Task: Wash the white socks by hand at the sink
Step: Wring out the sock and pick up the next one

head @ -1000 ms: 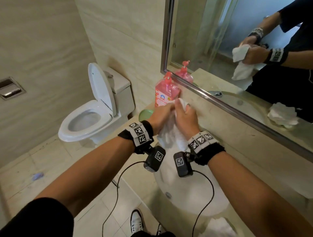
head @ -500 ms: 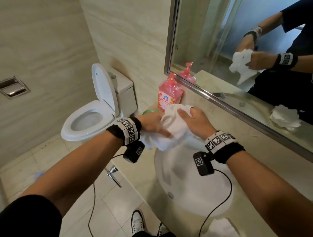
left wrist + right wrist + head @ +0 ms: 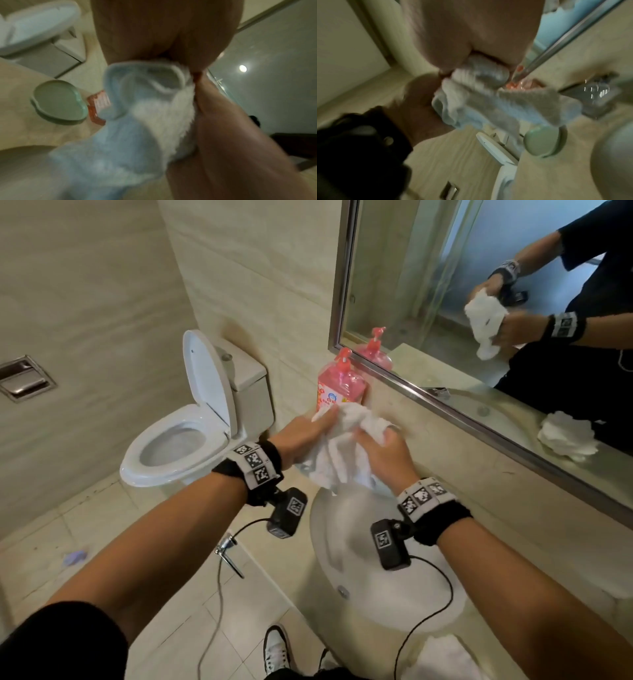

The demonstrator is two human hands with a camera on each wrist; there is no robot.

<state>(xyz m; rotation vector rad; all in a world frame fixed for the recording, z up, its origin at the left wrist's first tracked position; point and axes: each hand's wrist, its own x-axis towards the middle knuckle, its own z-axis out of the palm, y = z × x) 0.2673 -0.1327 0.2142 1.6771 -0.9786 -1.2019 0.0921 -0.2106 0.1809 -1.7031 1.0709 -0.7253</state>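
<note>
Both my hands hold a white sock [image 3: 342, 450] bunched up above the far rim of the white sink [image 3: 387, 594]. My left hand [image 3: 308, 429] grips its upper left part, and my right hand [image 3: 380, 446] grips the right side with fingers curled into the cloth. In the left wrist view the sock [image 3: 140, 121] hangs blurred below my left hand, its cuff open. In the right wrist view the sock [image 3: 488, 102] is bunched between both hands. More white cloth [image 3: 445, 659] lies on the counter at the near right.
A pink soap bottle [image 3: 339, 388] stands behind the sock against the mirror [image 3: 479, 302]. A green soap dish [image 3: 58, 102] lies on the counter beside it. A toilet [image 3: 191, 433] with raised lid is to the left. The tap [image 3: 597, 94] shows blurred at right.
My hands came apart and spread the sock, then closed on it again; they now hold it bunched, a little higher and further right, in front of the soap bottle.
</note>
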